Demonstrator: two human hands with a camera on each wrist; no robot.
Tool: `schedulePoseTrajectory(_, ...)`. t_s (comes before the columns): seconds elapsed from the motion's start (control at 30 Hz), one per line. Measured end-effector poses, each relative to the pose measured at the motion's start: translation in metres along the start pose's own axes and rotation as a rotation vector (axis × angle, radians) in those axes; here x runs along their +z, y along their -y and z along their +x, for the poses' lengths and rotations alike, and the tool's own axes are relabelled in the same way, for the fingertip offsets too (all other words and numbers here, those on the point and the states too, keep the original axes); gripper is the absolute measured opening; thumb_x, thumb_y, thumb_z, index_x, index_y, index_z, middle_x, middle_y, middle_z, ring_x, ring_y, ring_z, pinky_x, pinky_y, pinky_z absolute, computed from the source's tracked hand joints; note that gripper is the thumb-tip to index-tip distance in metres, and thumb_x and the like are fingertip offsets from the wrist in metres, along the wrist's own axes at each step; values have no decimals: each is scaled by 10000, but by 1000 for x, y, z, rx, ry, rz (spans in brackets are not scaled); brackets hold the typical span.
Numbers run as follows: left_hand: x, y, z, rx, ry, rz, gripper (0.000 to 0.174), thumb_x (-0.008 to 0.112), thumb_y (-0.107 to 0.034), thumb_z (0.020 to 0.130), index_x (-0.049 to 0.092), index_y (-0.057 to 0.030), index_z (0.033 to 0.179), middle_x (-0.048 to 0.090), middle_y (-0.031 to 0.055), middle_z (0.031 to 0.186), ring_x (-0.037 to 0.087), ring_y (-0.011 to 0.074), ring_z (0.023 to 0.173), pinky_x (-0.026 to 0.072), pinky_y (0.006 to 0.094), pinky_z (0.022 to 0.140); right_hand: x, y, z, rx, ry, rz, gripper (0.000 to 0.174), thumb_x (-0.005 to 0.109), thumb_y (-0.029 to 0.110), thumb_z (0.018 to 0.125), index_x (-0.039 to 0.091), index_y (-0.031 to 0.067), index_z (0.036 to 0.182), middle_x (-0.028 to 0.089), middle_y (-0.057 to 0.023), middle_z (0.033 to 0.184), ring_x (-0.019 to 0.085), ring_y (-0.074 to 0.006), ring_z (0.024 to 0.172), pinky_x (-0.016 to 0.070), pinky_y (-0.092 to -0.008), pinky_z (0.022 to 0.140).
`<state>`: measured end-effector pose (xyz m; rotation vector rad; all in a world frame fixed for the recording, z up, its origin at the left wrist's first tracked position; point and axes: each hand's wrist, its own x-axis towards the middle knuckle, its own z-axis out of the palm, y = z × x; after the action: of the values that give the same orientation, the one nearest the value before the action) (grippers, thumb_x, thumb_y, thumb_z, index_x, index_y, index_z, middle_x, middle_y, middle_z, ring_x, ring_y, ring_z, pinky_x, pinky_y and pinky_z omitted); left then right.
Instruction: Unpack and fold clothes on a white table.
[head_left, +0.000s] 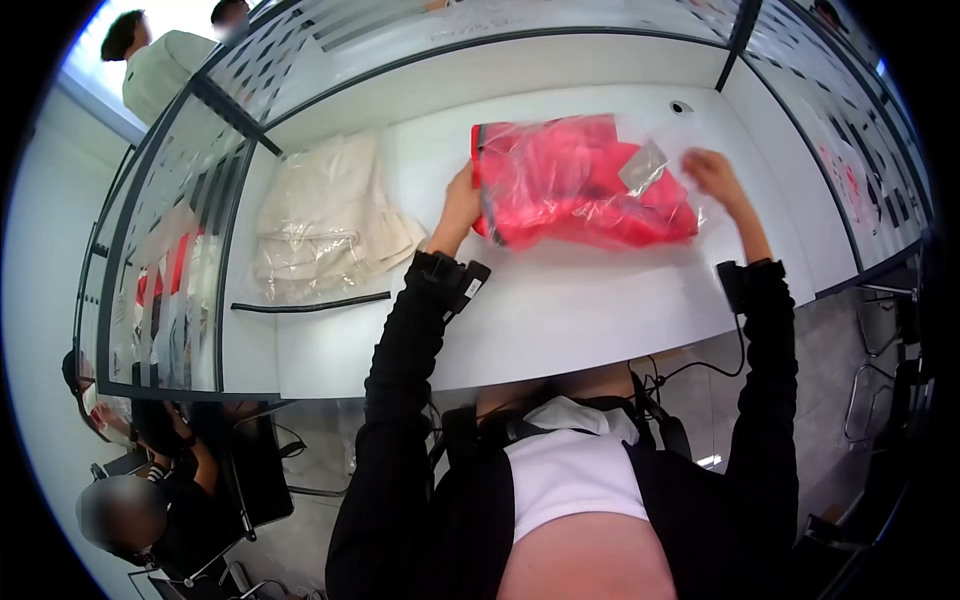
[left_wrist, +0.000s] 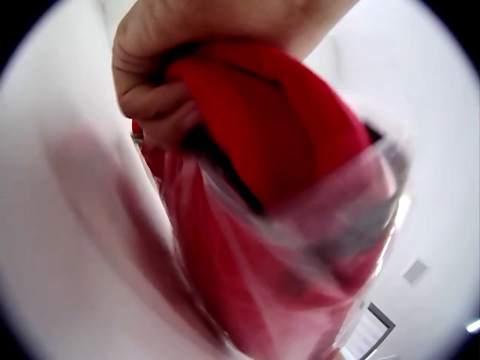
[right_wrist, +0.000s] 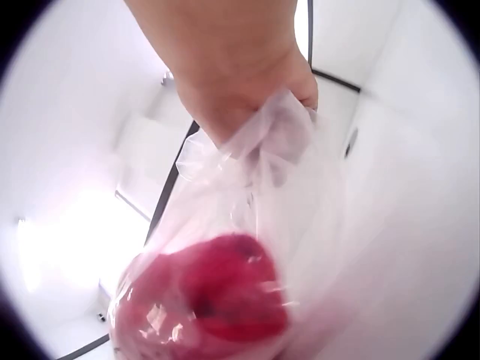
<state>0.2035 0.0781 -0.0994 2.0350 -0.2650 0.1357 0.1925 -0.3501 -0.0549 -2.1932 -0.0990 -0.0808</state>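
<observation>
A red garment lies partly inside a clear plastic bag, above the white table. At its left end, my left hand grips the red fabric; in the left wrist view that hand has its fingers curled round the cloth, which shows at the bag's mouth. My right hand is at the bag's right end, and in the right wrist view this hand pinches gathered plastic, with the red cloth hanging below. A silvery patch shows on the bag.
A cream garment in clear plastic lies on the table's left part, with a black strip in front of it. Framed panels border the white table. Other people are at the upper left and lower left.
</observation>
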Motion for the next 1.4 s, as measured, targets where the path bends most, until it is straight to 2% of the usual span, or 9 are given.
schedulePoseTrajectory(0.13,-44,-21,-14,130,-262,153,337,669,-162,726,549,-20,1007,633,176,923,604,338,861,469,366,748,-112,-50,17,-123,-543,-92,203,472,152,859,649,52,872,492,22,557,419,-60,468,331,-228,421)
schedulePoseTrajectory(0.27,-57,34,-21,-38,-341,143,342,667,-205,742,549,-12,997,636,169,932,610,311,870,466,365,755,-212,-30,9,-150,-769,-507,209,464,167,875,631,41,872,507,-26,620,461,-104,541,375,-269,488)
schedulePoseTrajectory(0.53,-53,52,-30,-65,-307,39,387,670,-282,756,516,4,968,625,190,869,607,325,840,464,380,719,-182,171,9,-796,-998,-422,235,397,104,844,506,-46,989,411,-187,1014,472,-256,779,403,-364,661)
schedulePoseTrajectory(0.7,-56,44,-37,-52,-275,55,346,659,-272,771,513,-2,931,625,188,855,614,323,808,470,370,695,-66,297,25,-1219,-778,-231,298,355,64,825,428,-101,1062,350,-287,1260,478,-352,927,421,-423,769)
schedulePoseTrajectory(0.87,-55,40,-36,-59,-225,-5,410,633,-279,784,462,0,1031,617,217,915,594,380,876,471,411,746,67,367,37,-1408,-613,-180,394,410,-9,765,467,52,1150,422,-216,1195,510,-322,945,432,-395,800)
schedulePoseTrajectory(1.03,-52,37,-38,-47,-241,-74,492,608,-283,795,428,-3,1158,598,250,966,561,415,933,451,439,807,232,353,41,-1415,-215,-326,607,466,-82,704,507,205,1237,495,-146,1130,541,-293,963,443,-366,832)
schedulePoseTrajectory(1.13,-54,39,-37,29,-189,33,461,600,-275,801,463,-10,1153,583,230,1048,544,387,1000,436,416,846,321,322,59,-1328,582,-689,549,498,-68,668,527,139,1175,484,-147,1038,531,-295,908,464,-379,758)
schedulePoseTrajectory(1.33,-40,56,-32,146,-245,-135,397,587,-242,827,510,-8,1138,528,186,1157,491,316,1083,370,413,919,378,326,53,-1367,622,-435,597,526,-78,630,505,154,1179,453,-122,1001,496,-287,922,446,-375,752)
schedulePoseTrajectory(1.4,-45,51,-34,105,-217,-98,394,588,-240,828,508,-10,1139,529,191,1146,493,319,1074,370,417,913,359,342,48,-1264,712,-421,606,578,-26,635,482,156,1205,436,-129,1146,472,-311,1031,424,-378,860)
